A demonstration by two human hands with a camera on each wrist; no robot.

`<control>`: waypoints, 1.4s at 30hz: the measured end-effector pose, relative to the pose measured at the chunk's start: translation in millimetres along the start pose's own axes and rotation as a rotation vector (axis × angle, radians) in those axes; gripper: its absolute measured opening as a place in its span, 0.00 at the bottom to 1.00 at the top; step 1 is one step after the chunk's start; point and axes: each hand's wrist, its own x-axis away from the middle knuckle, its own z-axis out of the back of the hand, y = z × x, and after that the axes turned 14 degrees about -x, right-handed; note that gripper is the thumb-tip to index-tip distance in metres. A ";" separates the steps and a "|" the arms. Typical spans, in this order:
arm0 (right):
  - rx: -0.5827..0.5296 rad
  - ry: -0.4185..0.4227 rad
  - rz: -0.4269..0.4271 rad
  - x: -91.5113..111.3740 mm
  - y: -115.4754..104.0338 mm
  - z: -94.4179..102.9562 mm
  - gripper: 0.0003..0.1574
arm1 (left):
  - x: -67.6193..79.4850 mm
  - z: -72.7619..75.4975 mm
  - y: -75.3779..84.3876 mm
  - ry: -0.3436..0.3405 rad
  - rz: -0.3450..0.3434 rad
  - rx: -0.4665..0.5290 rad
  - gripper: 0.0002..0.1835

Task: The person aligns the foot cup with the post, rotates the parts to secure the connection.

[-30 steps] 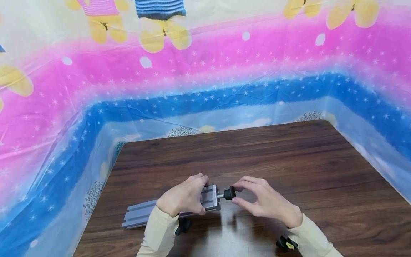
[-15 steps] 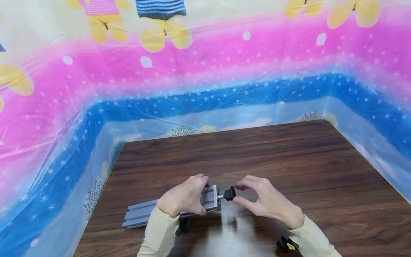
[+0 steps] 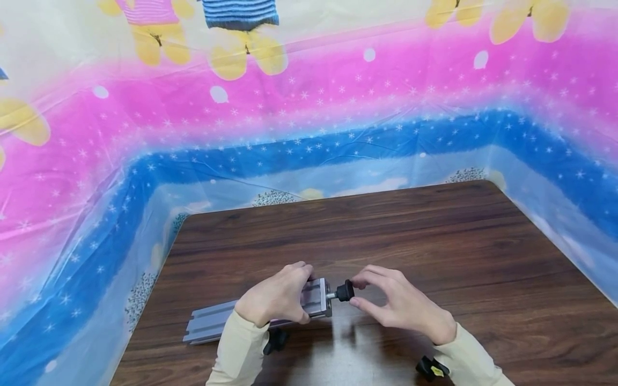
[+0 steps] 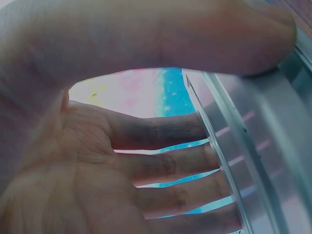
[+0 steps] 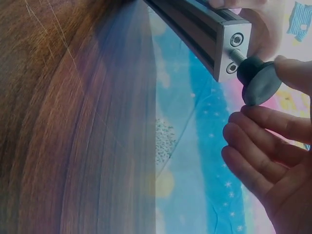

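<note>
My left hand (image 3: 272, 295) grips a grey slotted aluminium profile (image 3: 210, 321) across its width near the right end, thumb on the near side and fingers on the far side. In the left wrist view the thumb and fingers span the profile (image 4: 263, 146). From a metal end plate (image 5: 223, 63) with two visible bolts, a threaded stud sticks out. It carries a black round levelling foot (image 3: 345, 290). My right hand (image 3: 401, 303) pinches the foot's rim between thumb and index finger; the right wrist view shows the foot (image 5: 263, 85) with the other fingers below it.
The dark wood-grain table (image 3: 386, 230) carries the work near its front. Black pieces sit by each sleeve: one black piece (image 3: 276, 341) at the left, another black piece (image 3: 429, 369) with a yellow mark at the right. A printed pink and blue cloth (image 3: 328, 118) surrounds the table.
My right fingertips shift very slightly at the levelling foot's rim. The left hand and the profile hold the same place.
</note>
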 end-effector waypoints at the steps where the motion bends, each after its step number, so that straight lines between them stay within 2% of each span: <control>1: -0.002 0.001 -0.010 -0.3 -0.2 -0.5 0.10 | 0.0 0.0 0.1 -0.004 0.001 0.002 0.30; 4: -0.002 0.001 -0.031 -1.2 0.0 -2.0 0.02 | -0.3 -0.2 0.3 -0.005 -0.002 0.003 0.29; 11: -0.008 -0.014 -0.083 -1.9 0.9 -4.0 0.08 | -0.7 -0.9 0.4 0.009 -0.015 0.002 0.29; 15: 0.005 -0.012 -0.116 0.9 -0.8 -0.7 0.03 | -0.8 -0.6 0.8 0.006 -0.011 0.001 0.29; 19: 0.022 -0.012 -0.062 2.8 -2.0 2.9 0.25 | -1.1 -0.4 0.5 0.006 -0.007 -0.009 0.29; 21: 0.010 -0.021 -0.023 2.6 -2.0 3.3 0.30 | -1.5 -0.5 0.1 0.008 -0.009 -0.009 0.29; 23: -0.005 -0.029 0.004 1.8 -1.8 3.1 0.31 | -1.7 -0.7 -0.1 0.009 -0.010 -0.007 0.29; 29: -0.012 -0.011 0.009 0.1 -0.7 1.3 0.22 | -1.4 -0.8 0.1 0.011 -0.009 0.000 0.29; 36: -0.024 -0.005 -0.033 -2.1 2.8 -3.5 0.02 | -0.5 0.0 0.4 0.009 -0.011 0.009 0.29; 42: -0.016 -0.021 -0.107 -2.9 3.2 -5.8 0.09 | 0.6 0.3 1.0 0.002 -0.011 0.016 0.28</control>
